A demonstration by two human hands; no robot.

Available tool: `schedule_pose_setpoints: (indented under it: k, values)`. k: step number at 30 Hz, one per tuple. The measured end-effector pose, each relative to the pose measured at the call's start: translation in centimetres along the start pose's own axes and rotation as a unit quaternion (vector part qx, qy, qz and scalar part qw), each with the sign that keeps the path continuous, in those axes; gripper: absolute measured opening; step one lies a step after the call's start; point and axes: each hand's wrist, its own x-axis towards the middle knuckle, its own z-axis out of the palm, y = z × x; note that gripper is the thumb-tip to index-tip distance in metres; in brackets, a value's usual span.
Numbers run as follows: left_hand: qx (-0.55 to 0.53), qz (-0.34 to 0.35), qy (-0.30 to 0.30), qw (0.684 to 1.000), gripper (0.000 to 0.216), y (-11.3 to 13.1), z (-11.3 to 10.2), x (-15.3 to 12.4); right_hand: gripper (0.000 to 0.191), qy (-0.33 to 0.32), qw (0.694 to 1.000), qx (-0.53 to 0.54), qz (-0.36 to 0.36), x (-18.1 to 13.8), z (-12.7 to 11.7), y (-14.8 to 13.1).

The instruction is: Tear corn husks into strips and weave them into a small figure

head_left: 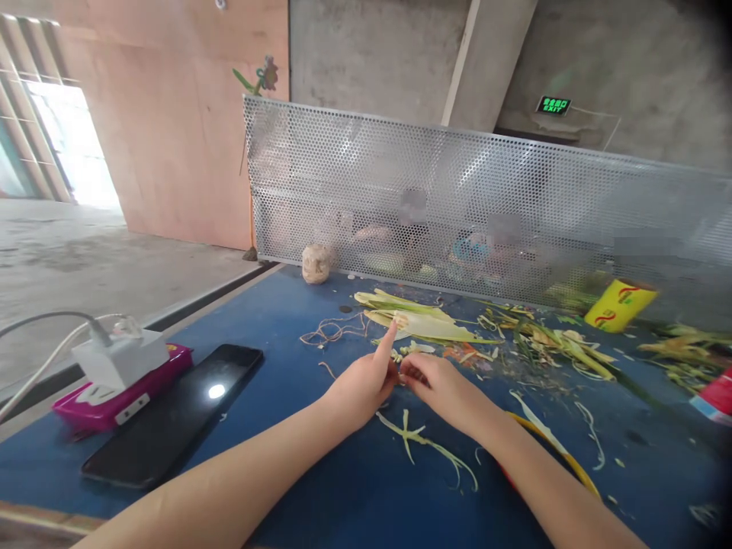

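Observation:
My left hand (361, 385) and my right hand (443, 386) meet at the middle of the blue table (320, 488), fingertips pinched together on something small I cannot make out. The left forefinger points up toward a pile of pale green leaf strips (420, 320). A thin split strip (423, 442) lies on the table just below my hands. A loose coil of brown twine (332, 332) lies to the left of the leaves.
A black phone (177, 412) lies at the left beside a pink box (108, 400) with a white charger (117, 358) on it. More leaf scraps (554, 343), a yellow cup (618, 305), a twine ball (316, 263) and a perforated metal screen (486, 206) stand behind.

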Motion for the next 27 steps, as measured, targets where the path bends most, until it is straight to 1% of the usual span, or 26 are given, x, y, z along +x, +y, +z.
schedule_pose_setpoints:
  k: [3, 9, 14, 18, 20, 22, 24, 25, 27]
  values:
    - [0.005, 0.008, -0.013, 1.0, 0.077, 0.3, 0.2, -0.1, 0.007, -0.005, 1.0, 0.014, -0.006, -0.6, -0.1, 0.2]
    - [-0.009, 0.02, -0.002, 1.0, 0.076, 0.5, 0.2, -0.2, 0.008, -0.024, 1.0, 0.014, 0.005, -1.0, -0.4, 0.5]
    - [-0.016, 0.005, 0.007, 1.0, 0.075, 0.8, -0.3, 0.0, 0.009, -0.004, 0.999, 0.0, 0.035, -1.0, -0.6, 0.5]
    - [-0.024, 0.009, 0.01, 1.0, 0.072, 0.8, -0.4, 0.2, 0.01, -0.004, 0.999, 0.017, 0.041, -1.1, -0.6, 0.5]
    - [-0.01, 0.006, 0.005, 1.0, 0.072, 0.7, -0.5, 0.2, 0.01, -0.004, 0.999, 0.022, 0.042, -1.1, -0.7, 0.6]
    - [0.02, -0.004, -0.005, 1.0, 0.074, 0.8, -0.7, 0.0, 0.01, 0.009, 0.999, 0.021, 0.047, -1.0, -0.8, 0.9]
    - [0.054, -0.004, -0.024, 0.998, 0.083, 1.2, -1.1, -0.3, 0.011, 0.032, 0.998, 0.021, 0.058, -0.9, -0.9, 1.4]
    - [0.065, 0.008, -0.039, 0.997, 0.089, 1.5, -1.2, -0.5, 0.011, 0.045, 0.997, 0.022, 0.064, -0.8, -1.0, 1.6]
    - [0.082, 0.057, -0.1, 0.99, 0.099, 2.2, -1.3, -0.8, 0.011, 0.063, 0.995, 0.026, 0.071, -0.7, -1.1, 2.0]
